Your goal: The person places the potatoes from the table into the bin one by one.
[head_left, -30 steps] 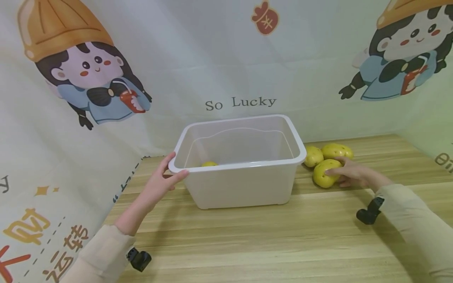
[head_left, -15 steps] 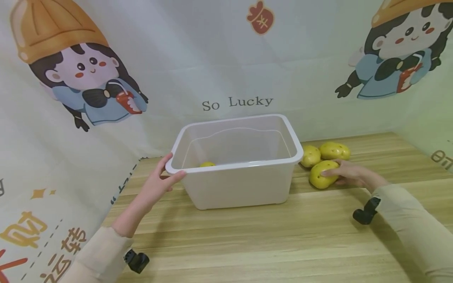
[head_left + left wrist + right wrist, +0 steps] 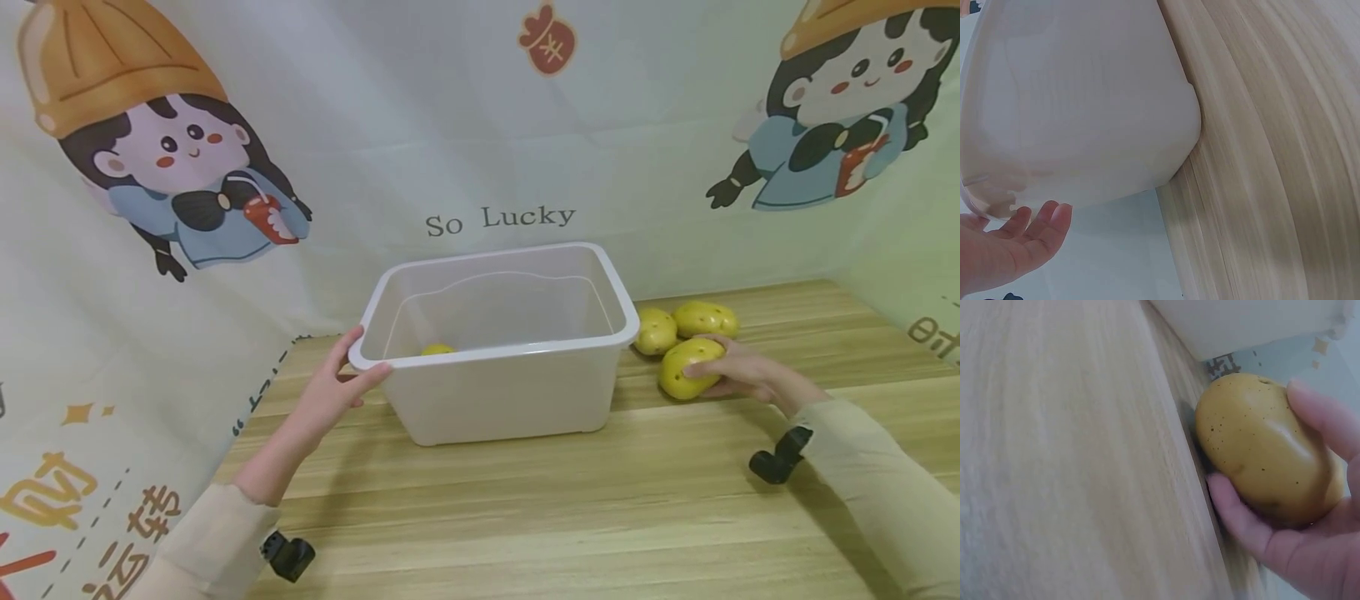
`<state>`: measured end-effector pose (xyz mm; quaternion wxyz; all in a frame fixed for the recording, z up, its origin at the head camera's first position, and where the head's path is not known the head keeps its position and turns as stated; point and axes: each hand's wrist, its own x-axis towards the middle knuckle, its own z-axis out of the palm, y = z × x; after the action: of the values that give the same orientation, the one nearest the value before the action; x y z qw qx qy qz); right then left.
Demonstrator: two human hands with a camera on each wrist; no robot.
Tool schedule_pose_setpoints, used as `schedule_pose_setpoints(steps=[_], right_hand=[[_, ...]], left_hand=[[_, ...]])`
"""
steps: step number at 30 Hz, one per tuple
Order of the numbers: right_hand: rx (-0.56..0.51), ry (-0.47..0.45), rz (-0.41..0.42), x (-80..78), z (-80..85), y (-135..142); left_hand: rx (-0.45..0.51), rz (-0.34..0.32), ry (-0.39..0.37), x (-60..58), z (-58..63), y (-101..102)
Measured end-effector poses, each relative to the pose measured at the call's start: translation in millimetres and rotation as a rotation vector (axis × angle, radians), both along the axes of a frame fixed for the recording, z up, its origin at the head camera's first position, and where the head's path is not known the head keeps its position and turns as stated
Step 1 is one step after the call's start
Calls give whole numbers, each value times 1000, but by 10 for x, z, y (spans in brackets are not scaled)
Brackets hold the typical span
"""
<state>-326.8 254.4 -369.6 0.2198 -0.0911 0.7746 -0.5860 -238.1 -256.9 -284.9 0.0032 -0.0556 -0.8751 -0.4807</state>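
Observation:
In the head view a white plastic storage bin [image 3: 502,396] stands upright on the table. My left hand [image 3: 337,383] grips its front left corner, thumb and index finger along the rim; the left wrist view has the other fingers [image 3: 1047,228] bent near the bin's outer wall. To the right of the bin my right hand [image 3: 746,375] holds a yellow potato [image 3: 684,371], which the right wrist view [image 3: 1260,450] shows between thumb and fingers, close over the wood. Just behind it lie a rounder potato [image 3: 655,331] and a longer potato [image 3: 707,318]. Inside the bin, the top of a yellow object [image 3: 437,350] shows.
The wood-grain table [image 3: 525,517] reaches back to a printed cloth backdrop [image 3: 450,100], which also hangs along the left and right sides. Black wrist cameras [image 3: 288,556] sit on both sleeves. The bin's front wall hides most of its inside.
My right hand has taken firmer hold of the front potato and shifted it slightly right of the other two. My left hand stays at the bin's corner. The head view has drifted a little.

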Motion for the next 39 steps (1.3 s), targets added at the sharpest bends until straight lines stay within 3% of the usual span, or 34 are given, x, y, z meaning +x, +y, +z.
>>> schedule_pose_setpoints(steps=[5, 12, 24, 39], right_hand=[[-142, -10, -32, 24, -8, 28], [-208, 28, -57, 39, 75, 20], [-186, 80, -97, -31, 259, 35], [-185, 107, -115, -140, 665, 4]], left_hand=[[2, -1, -1, -3, -5, -3], [10, -2, -2, -9, -9, -3], [3, -1, -1, -2, -15, -4], [19, 3, 0, -5, -21, -9]])
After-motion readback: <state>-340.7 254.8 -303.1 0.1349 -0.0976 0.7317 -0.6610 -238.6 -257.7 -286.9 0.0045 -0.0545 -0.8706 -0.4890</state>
